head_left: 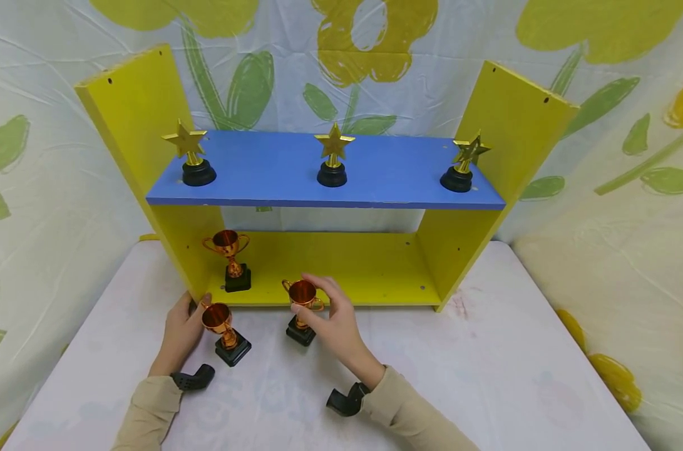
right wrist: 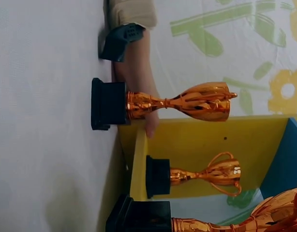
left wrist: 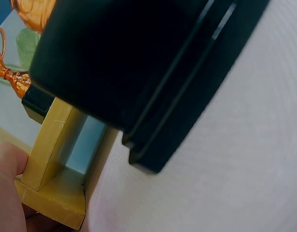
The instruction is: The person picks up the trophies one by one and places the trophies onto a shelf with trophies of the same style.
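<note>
My right hand (head_left: 341, 322) pinches an orange-bronze trophy cup (head_left: 302, 293) by its bowl, in front of the yellow and blue shelf. Its black square base (right wrist: 143, 215) hangs below the hand, close over the white table. At the shelf's lower left corner, my left hand (head_left: 179, 332) grips the yellow side panel (left wrist: 47, 145), thumb on the front edge and fingers round the corner. Beside that hand a second bronze trophy (head_left: 233, 348) stands on the table; its black base fills much of the left wrist view. A third bronze trophy (right wrist: 223, 174) stands on the lower board's left end.
On the blue upper board (head_left: 251, 166) stand three gold star trophies: one at the left (head_left: 198, 172), one in the middle (head_left: 332, 174), one at the right (head_left: 457, 179). A flower-printed cloth (head_left: 31, 207) hangs behind and at both sides.
</note>
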{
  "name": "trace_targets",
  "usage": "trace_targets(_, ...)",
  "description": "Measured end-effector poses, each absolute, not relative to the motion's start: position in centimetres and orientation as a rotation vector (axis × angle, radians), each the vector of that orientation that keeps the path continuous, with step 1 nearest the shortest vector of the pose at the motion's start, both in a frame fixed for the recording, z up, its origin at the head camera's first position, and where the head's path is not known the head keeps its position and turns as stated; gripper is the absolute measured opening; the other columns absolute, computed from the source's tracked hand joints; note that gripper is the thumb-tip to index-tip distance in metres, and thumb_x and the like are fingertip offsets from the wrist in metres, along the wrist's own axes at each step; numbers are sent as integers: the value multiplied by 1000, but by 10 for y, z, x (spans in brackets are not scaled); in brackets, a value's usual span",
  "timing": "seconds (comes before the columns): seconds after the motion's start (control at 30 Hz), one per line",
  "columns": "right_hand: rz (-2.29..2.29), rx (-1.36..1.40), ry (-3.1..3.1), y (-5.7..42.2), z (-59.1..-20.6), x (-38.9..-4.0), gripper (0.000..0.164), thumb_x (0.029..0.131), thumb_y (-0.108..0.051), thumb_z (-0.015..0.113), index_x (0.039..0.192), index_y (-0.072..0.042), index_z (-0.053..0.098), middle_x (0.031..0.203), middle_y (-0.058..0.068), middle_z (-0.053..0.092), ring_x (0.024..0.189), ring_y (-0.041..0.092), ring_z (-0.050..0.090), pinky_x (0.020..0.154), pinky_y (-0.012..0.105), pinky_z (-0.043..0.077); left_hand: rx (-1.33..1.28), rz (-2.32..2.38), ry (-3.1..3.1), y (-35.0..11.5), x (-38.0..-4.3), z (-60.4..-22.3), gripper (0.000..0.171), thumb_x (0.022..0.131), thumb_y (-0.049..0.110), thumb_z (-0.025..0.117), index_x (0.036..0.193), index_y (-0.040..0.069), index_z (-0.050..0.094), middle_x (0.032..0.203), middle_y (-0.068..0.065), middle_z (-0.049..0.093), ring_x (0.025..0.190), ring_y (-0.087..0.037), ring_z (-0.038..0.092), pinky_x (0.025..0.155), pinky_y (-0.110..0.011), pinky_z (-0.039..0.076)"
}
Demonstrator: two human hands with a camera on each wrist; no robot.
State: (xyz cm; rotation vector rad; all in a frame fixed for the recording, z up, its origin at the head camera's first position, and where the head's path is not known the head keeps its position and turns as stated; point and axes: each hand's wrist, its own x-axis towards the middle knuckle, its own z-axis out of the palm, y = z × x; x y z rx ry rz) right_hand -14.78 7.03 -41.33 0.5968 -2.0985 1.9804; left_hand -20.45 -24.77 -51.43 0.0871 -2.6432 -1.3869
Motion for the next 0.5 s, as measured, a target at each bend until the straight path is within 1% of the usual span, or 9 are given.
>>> trace_targets(0.1,1971,625,-2093,73,-411,-149,54,86,-2,75,137,-12,58,125,7,59,125,21,49,110,40,39,85,-1391,-2636,-248,-205,-515,65,102,50,46,143,-1,42,143,-26,47,133,-43,42,111,-63,29)
trace_targets(0.2,1971,629,-2090,76,-408,-150,54,87,-2,75,137,-13,58,126,6,59,126,20,49,111,43,38,82,-1394,-2638,-249,-205,-514,65,102,50,45,143,0,43,143,-26,48,131,-43,42,110,-63,29)
trace_targets(0.4,2012,602,-2061,81,-404,-154,54,85,1,75,136,-9,57,134,7,57,129,23,48,106,40,44,82,-1405,-2648,-249,-204,-512,66,102,51,44,144,-1,41,144,-27,46,132,-43,41,111,-63,28)
trace_targets(0.5,2020,599,-2043,83,-402,-156,54,85,2,74,135,-6,57,137,7,57,129,24,49,107,43,43,84,-1415,-2641,-248,-203,-511,65,102,50,45,144,0,41,144,-26,46,133,-43,41,111,-62,28)
